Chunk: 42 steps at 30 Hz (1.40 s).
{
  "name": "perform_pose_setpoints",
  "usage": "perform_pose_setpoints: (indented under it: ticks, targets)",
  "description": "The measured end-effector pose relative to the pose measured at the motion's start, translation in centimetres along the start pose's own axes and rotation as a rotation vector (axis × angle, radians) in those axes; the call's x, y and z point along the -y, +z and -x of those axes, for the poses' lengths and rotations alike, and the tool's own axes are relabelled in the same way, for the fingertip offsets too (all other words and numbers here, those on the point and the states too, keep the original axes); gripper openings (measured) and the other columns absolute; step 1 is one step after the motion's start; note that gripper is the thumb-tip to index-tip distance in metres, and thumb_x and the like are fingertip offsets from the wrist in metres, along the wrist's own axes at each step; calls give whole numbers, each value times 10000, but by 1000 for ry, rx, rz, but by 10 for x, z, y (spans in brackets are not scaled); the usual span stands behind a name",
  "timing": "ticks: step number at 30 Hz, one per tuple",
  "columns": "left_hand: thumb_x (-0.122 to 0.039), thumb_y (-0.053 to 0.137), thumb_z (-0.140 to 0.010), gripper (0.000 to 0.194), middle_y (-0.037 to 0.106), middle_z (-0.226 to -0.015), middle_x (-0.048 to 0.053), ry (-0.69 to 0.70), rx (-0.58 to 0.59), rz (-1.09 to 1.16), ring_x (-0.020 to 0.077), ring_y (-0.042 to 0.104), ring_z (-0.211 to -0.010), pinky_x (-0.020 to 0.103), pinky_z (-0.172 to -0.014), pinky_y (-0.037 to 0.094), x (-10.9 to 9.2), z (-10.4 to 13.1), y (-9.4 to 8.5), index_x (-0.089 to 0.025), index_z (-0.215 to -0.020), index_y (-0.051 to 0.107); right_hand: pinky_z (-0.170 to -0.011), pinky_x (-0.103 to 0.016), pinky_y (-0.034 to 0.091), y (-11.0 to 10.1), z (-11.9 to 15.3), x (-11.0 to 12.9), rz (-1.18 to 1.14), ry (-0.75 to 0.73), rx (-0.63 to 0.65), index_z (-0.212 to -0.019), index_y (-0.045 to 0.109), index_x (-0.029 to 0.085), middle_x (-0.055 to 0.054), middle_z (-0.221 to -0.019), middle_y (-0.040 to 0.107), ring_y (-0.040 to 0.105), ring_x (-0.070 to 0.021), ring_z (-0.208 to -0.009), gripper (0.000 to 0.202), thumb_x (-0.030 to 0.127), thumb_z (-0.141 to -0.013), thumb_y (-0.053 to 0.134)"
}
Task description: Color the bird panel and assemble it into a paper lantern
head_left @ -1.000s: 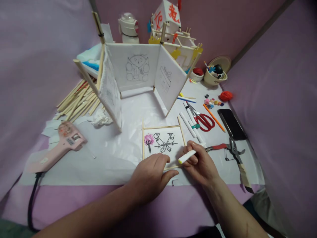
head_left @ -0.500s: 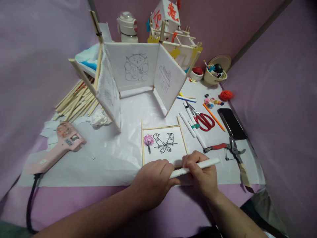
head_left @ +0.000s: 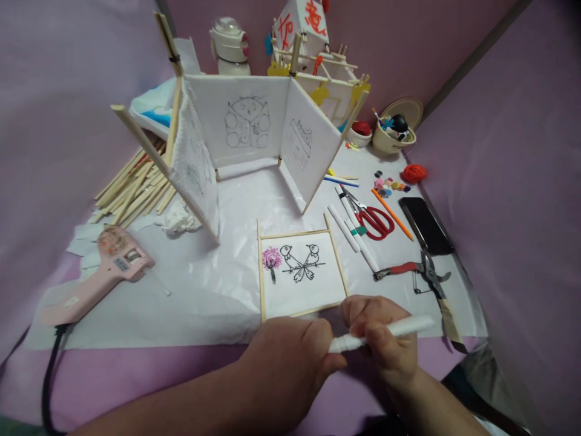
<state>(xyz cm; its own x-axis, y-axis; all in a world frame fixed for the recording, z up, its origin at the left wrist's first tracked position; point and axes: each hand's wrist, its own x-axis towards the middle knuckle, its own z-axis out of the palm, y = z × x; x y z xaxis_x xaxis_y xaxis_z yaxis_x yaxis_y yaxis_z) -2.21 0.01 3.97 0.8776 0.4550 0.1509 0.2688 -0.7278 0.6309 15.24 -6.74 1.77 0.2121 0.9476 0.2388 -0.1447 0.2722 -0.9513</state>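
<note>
A white marker (head_left: 408, 327) lies between my two closed hands, below the small framed drawing. My left hand (head_left: 290, 366) is wrapped round its left end, which is hidden in the fist. Thumb and fingers of my right hand (head_left: 385, 339) grip the marker's body, and its right end sticks out past them. Just beyond my hands lies a stick-framed sheet (head_left: 290, 293) with two black line-drawn birds on a branch and a pink flower. Behind it stands a folding screen of stick-framed white panels (head_left: 247, 121) with pencil drawings.
On the left lie a pink glue gun (head_left: 109, 266) and a pile of wooden sticks (head_left: 134, 188). To the right are red-handled scissors (head_left: 374, 221), white markers (head_left: 344, 227), pruning shears (head_left: 431, 272), an orange pen (head_left: 393, 213) and a phone (head_left: 425, 225). A white lantern (head_left: 302, 24) stands behind.
Both hands have drawn back toward me with the marker, moving off the framed drawing's lower edge, which now shows more. The marker has shifted right and lower.
</note>
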Motion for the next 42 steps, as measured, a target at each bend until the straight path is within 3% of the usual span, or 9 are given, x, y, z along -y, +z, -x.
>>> perform_pose_setpoints:
  ticks: [7,11,15,19,25,29,31,35,42]
  targets:
    - [-638,13,-997,657,628,-718,42,-114,261,344,167,515,-572,302,-532,368,-20,-6,-31,-217,-803,478,-524,-313,352,12,13,20,-70,77,-97,-759,672,251,6,-564,501,463,-153,-535,267,379,-962,555]
    - [-697,114,-978,614,495,-641,-13,-151,425,557,117,402,-528,255,-505,321,-26,-12,-41,-211,-732,397,-494,-291,346,17,13,38,-71,45,-123,-739,649,224,15,-545,478,437,-136,-515,271,355,-951,544]
    - [-658,183,-993,551,359,-581,-47,-181,519,676,99,360,-491,230,-457,279,-24,-1,-34,-218,-693,325,-410,-253,261,-18,-2,67,-153,-22,-425,-630,555,217,59,-444,346,289,-94,-409,310,317,-921,588]
    - [-541,274,-1025,463,355,-570,-58,-228,579,483,99,339,-474,237,-438,254,-21,13,-9,-226,-687,295,-404,-264,275,-54,-13,81,-57,-144,-538,-598,557,216,55,-394,316,267,-94,-389,294,317,-868,615]
    - [-467,541,-979,332,608,-781,17,204,205,-120,181,532,-690,304,-610,396,-22,0,18,-186,-801,524,-477,-266,362,-48,-33,66,69,-230,-450,-649,629,224,53,-459,396,342,-106,-444,288,369,-896,652]
    - [-407,481,-1014,308,636,-1217,135,432,49,-249,299,569,-1147,408,-896,429,-15,-5,33,-153,-887,600,-497,-234,360,-47,-57,45,21,-156,-436,-762,669,228,45,-581,482,394,-99,-528,245,446,-819,764]
    - [-400,501,-1005,297,544,-1401,172,427,9,-302,371,452,-1336,483,-1038,342,-11,-6,42,-143,-936,632,-520,-231,371,-48,-67,31,3,-39,-402,-819,678,234,42,-616,504,436,-101,-560,205,412,-796,777]
    - [-431,536,-985,324,488,-1461,208,347,18,-331,438,400,-1387,555,-1111,235,-7,-7,58,-132,-939,649,-589,-259,421,-47,-76,1,85,138,-318,-906,702,223,3,-720,603,523,-126,-640,130,321,-824,678]
    - [-447,502,-1003,328,492,-1477,165,347,22,-306,405,402,-1397,558,-1156,96,-1,-7,67,-159,-944,645,-624,-275,460,-47,-70,-24,477,138,-325,-938,719,212,-6,-762,650,578,-151,-672,150,309,-863,633]
